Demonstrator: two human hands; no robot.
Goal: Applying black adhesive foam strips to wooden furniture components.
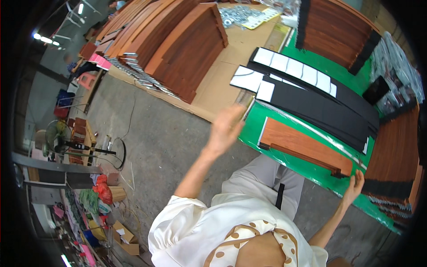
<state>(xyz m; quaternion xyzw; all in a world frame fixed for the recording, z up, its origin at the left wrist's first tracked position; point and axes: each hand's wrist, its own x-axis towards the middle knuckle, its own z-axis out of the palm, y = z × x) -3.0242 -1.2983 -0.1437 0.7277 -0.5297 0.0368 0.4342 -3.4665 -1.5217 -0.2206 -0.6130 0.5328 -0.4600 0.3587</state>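
Head view, inspected remotely: I note the left hand (pixel 227 127) raised at the near-left edge of the green table (pixel 267 120), fingers loosely together and pinching nothing, just short of the black strips (pixel 320 104) backed with white paper. Right hand (pixel 355 187) hangs spread and empty just beside the near-right end of the brown wood panel (pixel 302 144), which lies flat near the table's front edge. My judgement: square both hands on the panel's ends before lifting (its length invites twisting), and keep clear of the stacked brown panels (pixel 178 44) far left.
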